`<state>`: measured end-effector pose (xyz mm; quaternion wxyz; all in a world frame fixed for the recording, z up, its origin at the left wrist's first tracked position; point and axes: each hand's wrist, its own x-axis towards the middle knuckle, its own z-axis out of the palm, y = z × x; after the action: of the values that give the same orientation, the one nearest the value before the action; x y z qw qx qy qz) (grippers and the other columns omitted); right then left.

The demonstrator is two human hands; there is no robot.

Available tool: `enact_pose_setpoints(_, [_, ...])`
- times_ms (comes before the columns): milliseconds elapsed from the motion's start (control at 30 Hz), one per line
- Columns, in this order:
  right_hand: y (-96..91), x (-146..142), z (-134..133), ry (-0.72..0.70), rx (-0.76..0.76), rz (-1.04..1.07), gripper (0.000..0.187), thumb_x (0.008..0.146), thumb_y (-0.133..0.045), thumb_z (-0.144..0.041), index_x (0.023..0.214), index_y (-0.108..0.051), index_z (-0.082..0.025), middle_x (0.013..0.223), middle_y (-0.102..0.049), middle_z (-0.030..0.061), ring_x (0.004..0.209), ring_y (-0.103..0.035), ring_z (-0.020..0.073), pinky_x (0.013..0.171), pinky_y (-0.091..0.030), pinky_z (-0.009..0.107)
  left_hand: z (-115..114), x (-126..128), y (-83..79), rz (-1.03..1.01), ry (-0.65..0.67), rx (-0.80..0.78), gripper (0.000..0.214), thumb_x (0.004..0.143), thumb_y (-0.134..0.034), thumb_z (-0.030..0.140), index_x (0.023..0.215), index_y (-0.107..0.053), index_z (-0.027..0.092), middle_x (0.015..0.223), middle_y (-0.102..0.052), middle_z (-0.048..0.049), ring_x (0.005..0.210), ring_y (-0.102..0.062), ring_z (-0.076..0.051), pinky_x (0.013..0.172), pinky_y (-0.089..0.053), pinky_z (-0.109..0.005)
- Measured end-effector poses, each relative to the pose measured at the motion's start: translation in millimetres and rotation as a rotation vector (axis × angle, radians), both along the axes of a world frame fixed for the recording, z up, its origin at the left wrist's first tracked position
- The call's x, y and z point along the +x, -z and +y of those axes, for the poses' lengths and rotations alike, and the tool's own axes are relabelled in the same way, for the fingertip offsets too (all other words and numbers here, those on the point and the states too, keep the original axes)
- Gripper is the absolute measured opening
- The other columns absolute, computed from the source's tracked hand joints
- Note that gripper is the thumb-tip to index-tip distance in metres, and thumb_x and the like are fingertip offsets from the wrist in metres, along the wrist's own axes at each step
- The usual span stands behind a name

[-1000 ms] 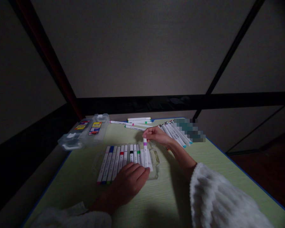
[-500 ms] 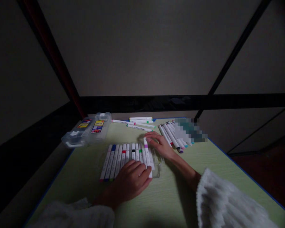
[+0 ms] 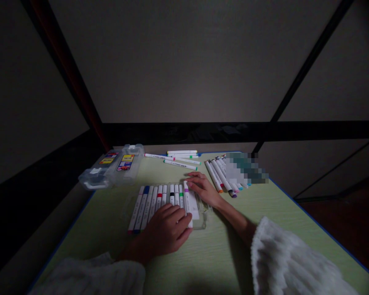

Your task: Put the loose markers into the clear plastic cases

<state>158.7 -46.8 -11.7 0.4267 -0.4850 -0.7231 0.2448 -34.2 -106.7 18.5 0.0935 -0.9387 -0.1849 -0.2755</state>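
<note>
A row of white markers (image 3: 146,207) with coloured bands lies side by side in a clear plastic case (image 3: 203,223). At the row's right end is a marker with a purple band (image 3: 186,196). My left hand (image 3: 167,229) rests over the lower part of the row, its fingers bent, with index finger and thumb at that marker's lower end. Its palm hides several marker ends. My right hand (image 3: 205,190) is at the same marker's upper end, fingers stretched and apart, fingertips at the cap. A white insert (image 3: 194,208) shows in the case to the right.
Two clear cases with labels, one of them a closed case (image 3: 126,164), stand at the back left. Loose markers (image 3: 181,165) lie at the back middle. A pile of markers (image 3: 217,176) lies at the right, beside a blurred-out patch. A wall panel (image 3: 184,73) rises behind the table.
The purple-banded marker has shifted slightly left and lies lower, nearer the row. Both hands have moved a little to the left with it.
</note>
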Motion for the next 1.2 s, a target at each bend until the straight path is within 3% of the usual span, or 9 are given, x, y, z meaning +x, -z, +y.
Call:
enact_pose_setpoints(333, [1.8,-0.4,1.5,-0.006,0.003,-0.080,0.024,0.083,-0.051,-0.025,0.098,-0.068,-0.017,0.111,-0.055,0.0114,0.110,-0.045,0.0230,0.098,-0.030,0.042,-0.2,1.2,-1.4,0.022,-0.029,-0.041,0.009,0.080,-0.050,0.021,0.080,-0.057,0.016,0.068,-0.056,-0.0017,0.066,-0.051,-0.017,0.063,-0.042,-0.030])
enact_pose_setpoints(800, [1.2,-0.5,0.2,-0.011,0.018,-0.056,0.022,0.082,-0.052,-0.025,0.097,-0.068,-0.021,0.108,-0.055,0.0094,0.107,-0.048,0.0220,0.096,-0.033,0.041,0.4,-0.3,0.5,0.068,-0.027,-0.052,0.012,0.082,-0.049,0.023,0.074,-0.056,0.016,0.069,-0.054,-0.0016,0.067,-0.050,-0.016,0.064,-0.042,-0.030])
enact_pose_setpoints(900, [1.0,0.0,0.4,-0.022,0.035,-0.034,0.024,0.081,-0.053,-0.023,0.100,-0.067,-0.023,0.108,-0.055,0.0083,0.107,-0.048,0.0211,0.097,-0.033,0.040,0.3,-0.2,-1.8,0.079,-0.048,-0.096,0.010,0.080,-0.053,0.024,0.082,-0.057,0.015,0.076,-0.057,-0.0038,0.073,-0.052,-0.018,0.066,-0.044,-0.031])
enact_pose_setpoints(1033, [0.1,0.0,-0.2,-0.034,0.036,-0.009,0.023,0.081,-0.053,-0.023,0.099,-0.068,-0.024,0.110,-0.055,0.0080,0.109,-0.047,0.0207,0.097,-0.033,0.040,1.0,0.0,-5.2,0.064,-0.060,-0.156,0.024,0.078,-0.057,0.028,0.097,-0.056,0.014,0.098,-0.060,-0.0085,0.090,-0.053,-0.022,0.076,-0.046,-0.036])
enact_pose_setpoints(1200, [0.7,-0.4,-0.6,-0.027,0.036,-0.009,0.021,0.080,-0.055,-0.022,0.094,-0.070,-0.025,0.109,-0.055,0.0080,0.109,-0.047,0.0212,0.096,-0.034,0.040,1.4,-0.2,-5.2,0.074,-0.065,-0.182,0.030,0.077,-0.059,0.032,0.101,-0.056,0.015,0.107,-0.060,-0.0098,0.099,-0.051,-0.024,0.082,-0.045,-0.040])
